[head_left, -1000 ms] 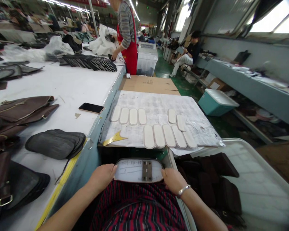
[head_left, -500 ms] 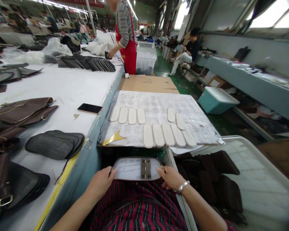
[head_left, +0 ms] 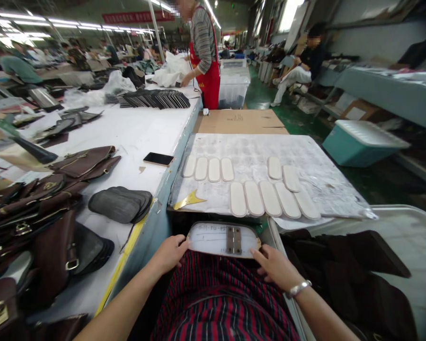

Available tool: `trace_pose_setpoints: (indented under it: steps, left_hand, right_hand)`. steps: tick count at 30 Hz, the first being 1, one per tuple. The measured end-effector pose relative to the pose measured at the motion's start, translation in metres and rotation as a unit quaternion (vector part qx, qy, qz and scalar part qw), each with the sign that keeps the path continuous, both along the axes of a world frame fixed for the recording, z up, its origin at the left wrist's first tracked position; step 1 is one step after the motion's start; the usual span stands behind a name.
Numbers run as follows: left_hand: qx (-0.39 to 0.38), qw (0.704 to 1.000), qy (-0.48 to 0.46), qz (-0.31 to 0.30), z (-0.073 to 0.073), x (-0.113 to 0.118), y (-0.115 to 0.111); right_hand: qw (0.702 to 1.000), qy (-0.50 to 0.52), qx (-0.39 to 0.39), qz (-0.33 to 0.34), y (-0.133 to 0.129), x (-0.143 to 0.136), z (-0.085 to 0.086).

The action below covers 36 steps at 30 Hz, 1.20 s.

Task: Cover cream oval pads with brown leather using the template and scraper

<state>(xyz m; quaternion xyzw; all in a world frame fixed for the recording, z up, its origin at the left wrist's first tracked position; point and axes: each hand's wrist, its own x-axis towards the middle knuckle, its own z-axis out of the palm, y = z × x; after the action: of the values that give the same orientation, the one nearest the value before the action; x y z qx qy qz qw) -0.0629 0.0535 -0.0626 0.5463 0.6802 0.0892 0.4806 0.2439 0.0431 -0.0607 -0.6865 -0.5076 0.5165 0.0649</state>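
Between my hands, over my lap, is a long oval whitish plate [head_left: 209,239] with a dark rim, handwritten marks and a metal hinge [head_left: 234,240] near its right end. My left hand [head_left: 172,253] pinches its left end. At the right end, my right hand [head_left: 273,265] grips the edge with the thumb on top; the other fingers are partly hidden below. Just beyond lie several cream oval pads [head_left: 254,198] in rows on a white-covered board [head_left: 326,166], along with a yellow pointed piece [head_left: 189,200].
On the left table are dark oval pieces [head_left: 120,203], a phone [head_left: 158,159] and brown leather bags [head_left: 85,160]. At my right a pale bin [head_left: 422,246] holds dark brown pieces [head_left: 341,270]. A person in a red apron [head_left: 209,80] stands ahead; a teal box [head_left: 358,144] is on the floor.
My view has turned left, so the scene sits further right. Both hands keep hold of the oval plate. The aproned person's hand has moved down to the table.
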Motion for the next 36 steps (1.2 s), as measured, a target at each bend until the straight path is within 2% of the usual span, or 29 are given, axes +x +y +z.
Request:
trace_pose_setpoints:
  steps: [5,9,12,17,20,25,30,33,36]
  left_hand:
    - [-0.030,0.999,0.001,0.015,-0.002,0.001,0.012]
    - [-0.064,0.998,0.001,0.025,-0.002,0.003,0.018]
    - [-0.084,0.996,0.003,0.026,0.000,0.003,0.024]
    - [-0.118,0.993,-0.009,0.028,0.004,0.003,0.036]
    - [-0.148,0.987,-0.044,0.038,0.007,0.002,0.040]
    - [-0.179,0.976,-0.115,0.054,0.010,-0.002,0.038]
    - [-0.177,0.970,-0.152,0.064,0.009,-0.006,0.033]
    - [-0.155,0.980,-0.118,0.033,0.010,-0.004,0.029]
    - [-0.093,0.995,0.000,-0.042,0.009,-0.002,0.027]
  right_hand:
    - [0.991,-0.108,0.056,0.060,0.009,0.004,-0.004]
    - [0.988,-0.122,0.070,0.068,0.009,0.003,-0.009]
    - [0.992,-0.096,0.066,0.055,0.006,0.000,-0.015]
    - [1.000,0.008,-0.018,0.008,0.000,-0.006,-0.022]
    - [0.998,0.047,-0.038,-0.017,-0.002,-0.006,-0.024]
    - [0.995,0.073,-0.067,-0.033,-0.004,-0.007,-0.024]
    - [0.981,0.127,-0.123,-0.076,-0.003,-0.012,-0.018]
    - [0.973,0.147,-0.144,-0.104,-0.003,-0.012,-0.014]
    - [0.973,0.160,-0.142,-0.088,0.001,-0.009,-0.009]
